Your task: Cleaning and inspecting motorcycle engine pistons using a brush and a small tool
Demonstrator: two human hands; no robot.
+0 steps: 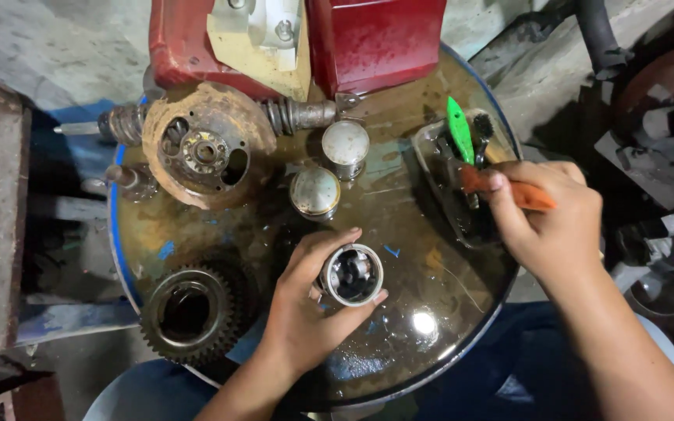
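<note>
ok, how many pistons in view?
3. One open-end up in the left hand: piston. Two crown-up on the drum top: one, another behind it. More may be hidden.

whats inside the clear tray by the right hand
The clear tray holds a green-handled brush and a black brush. The right hand dips an orange-handled brush into it. Its bristle end and the tray's near part are hidden by the hand.

Dim, overhead glare, dark edges

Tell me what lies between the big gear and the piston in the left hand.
Head view: only bare, oily drum top separates the gear from the piston.
</note>
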